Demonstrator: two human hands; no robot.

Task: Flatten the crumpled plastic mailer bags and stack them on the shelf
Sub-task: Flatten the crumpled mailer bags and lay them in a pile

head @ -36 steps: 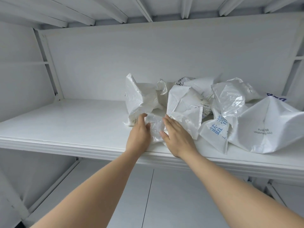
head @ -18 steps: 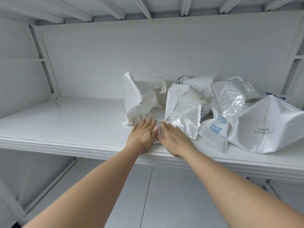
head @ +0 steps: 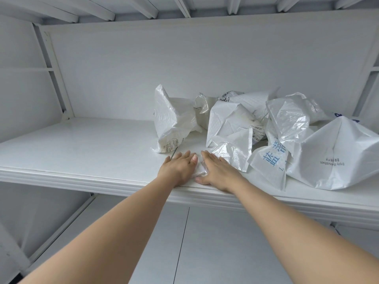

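While the left hand [head: 178, 167] and right hand [head: 217, 171] press flat, fingers straight, on the small mailer bag [head: 200, 171], its slick plastic may spring back or slip off the shelf [head: 92, 148]

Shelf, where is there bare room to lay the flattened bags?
The shelf is bare on its left half, from the left post to the leftmost bag and the left hand. A thin strip lies bare along the front edge before the big bag. The right half is crowded with crumpled bags back to the wall.
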